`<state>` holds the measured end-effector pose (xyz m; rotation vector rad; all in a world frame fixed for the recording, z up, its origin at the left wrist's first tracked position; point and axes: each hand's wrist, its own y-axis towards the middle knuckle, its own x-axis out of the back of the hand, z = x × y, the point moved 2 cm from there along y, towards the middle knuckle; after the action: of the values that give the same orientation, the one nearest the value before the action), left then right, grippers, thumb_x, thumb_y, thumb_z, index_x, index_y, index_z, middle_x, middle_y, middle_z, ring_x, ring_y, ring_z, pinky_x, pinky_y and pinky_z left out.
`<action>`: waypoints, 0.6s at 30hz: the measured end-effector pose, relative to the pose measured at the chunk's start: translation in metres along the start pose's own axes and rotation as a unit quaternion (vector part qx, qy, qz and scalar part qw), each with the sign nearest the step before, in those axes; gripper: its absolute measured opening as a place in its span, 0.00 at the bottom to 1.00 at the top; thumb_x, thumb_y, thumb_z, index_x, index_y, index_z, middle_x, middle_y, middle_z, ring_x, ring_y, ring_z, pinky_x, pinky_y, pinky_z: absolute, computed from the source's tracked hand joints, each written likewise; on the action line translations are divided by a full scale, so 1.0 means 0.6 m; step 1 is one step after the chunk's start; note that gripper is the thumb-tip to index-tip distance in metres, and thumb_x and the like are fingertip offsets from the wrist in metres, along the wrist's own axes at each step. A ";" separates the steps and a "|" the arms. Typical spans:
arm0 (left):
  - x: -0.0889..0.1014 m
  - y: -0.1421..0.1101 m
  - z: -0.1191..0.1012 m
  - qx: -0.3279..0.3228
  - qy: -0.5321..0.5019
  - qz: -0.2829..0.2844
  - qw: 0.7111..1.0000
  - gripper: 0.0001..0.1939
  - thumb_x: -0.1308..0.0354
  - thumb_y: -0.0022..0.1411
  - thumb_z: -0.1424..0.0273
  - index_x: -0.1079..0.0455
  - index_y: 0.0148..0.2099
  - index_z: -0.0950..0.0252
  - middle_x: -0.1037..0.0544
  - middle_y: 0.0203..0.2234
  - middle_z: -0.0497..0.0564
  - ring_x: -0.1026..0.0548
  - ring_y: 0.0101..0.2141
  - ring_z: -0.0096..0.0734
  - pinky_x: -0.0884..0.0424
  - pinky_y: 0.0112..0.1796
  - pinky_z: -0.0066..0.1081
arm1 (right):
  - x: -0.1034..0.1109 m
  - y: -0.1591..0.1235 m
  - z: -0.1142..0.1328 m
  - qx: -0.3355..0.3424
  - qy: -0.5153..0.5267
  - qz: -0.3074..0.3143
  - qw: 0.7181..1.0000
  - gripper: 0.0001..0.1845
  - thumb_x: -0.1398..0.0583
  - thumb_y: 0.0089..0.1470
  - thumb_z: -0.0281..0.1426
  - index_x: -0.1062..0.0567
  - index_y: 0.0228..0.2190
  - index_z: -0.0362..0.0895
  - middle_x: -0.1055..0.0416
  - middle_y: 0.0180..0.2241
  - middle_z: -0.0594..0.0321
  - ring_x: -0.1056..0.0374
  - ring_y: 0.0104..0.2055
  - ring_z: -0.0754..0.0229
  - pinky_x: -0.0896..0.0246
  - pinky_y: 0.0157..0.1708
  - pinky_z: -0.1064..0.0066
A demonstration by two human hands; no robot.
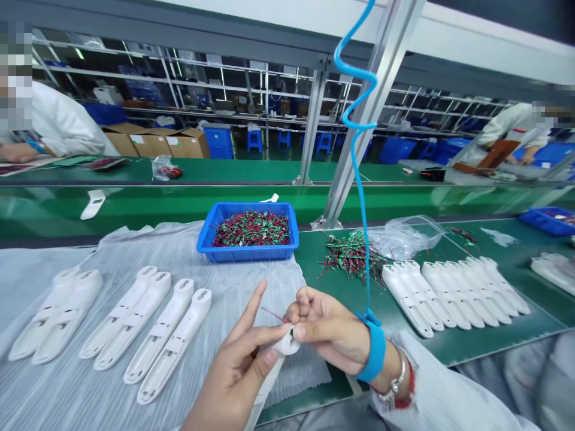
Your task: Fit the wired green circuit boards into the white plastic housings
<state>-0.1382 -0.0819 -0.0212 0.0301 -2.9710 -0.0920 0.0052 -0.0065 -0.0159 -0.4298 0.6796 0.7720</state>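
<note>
**Tight pinch at housing tip**

Left hand (pixel 233 371) firmly held the white plastic housing (pixel 282 353). Right hand (pixel 327 329) pinched its end, fingers narrow, a thin red wire (pixel 272 315) poking out. Beyond: spare housings (pixel 162 329), then a blue tray (pixel 247 254) of wires.

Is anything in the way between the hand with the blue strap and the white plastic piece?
No, nothing is. The right hand touches the white plastic piece, which the left hand holds. A thin red wire pokes out by the fingers, but it blocks nothing.
</note>
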 end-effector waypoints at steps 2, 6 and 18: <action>0.001 0.000 -0.002 -0.021 0.017 0.011 1.000 0.11 0.47 0.60 0.65 0.27 0.43 0.49 0.55 0.65 0.39 0.58 0.63 0.47 0.35 0.51 0.37 | 0.002 -0.005 0.001 -0.002 -0.010 0.002 1.000 0.23 0.31 0.36 0.21 0.40 0.29 0.42 0.27 0.32 0.65 0.30 0.33 0.68 0.36 0.35 0.75; 0.002 0.000 -0.004 -0.071 0.035 0.020 0.997 0.11 0.48 0.61 0.68 0.27 0.43 0.48 0.52 0.64 0.39 0.56 0.63 0.39 0.38 0.52 0.35 | 0.001 -0.012 0.004 -0.004 -0.051 0.043 0.998 0.22 0.33 0.42 0.25 0.40 0.35 0.43 0.25 0.37 0.58 0.28 0.37 0.64 0.36 0.36 0.73; -0.012 -0.010 -0.029 -0.078 -0.029 -0.009 0.996 0.13 0.44 0.58 0.71 0.26 0.46 0.61 0.48 0.62 0.55 0.35 0.54 0.45 0.32 0.49 0.36 | 0.034 -0.029 -0.004 0.117 -0.261 -0.148 0.947 0.25 0.32 0.38 0.33 0.42 0.32 0.51 0.25 0.24 0.66 0.27 0.30 0.58 0.28 0.28 0.72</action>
<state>-0.1282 -0.0889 -0.0055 0.0361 -3.0122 -0.3321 0.0279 -0.0095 -0.0299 -0.0931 0.1944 0.4788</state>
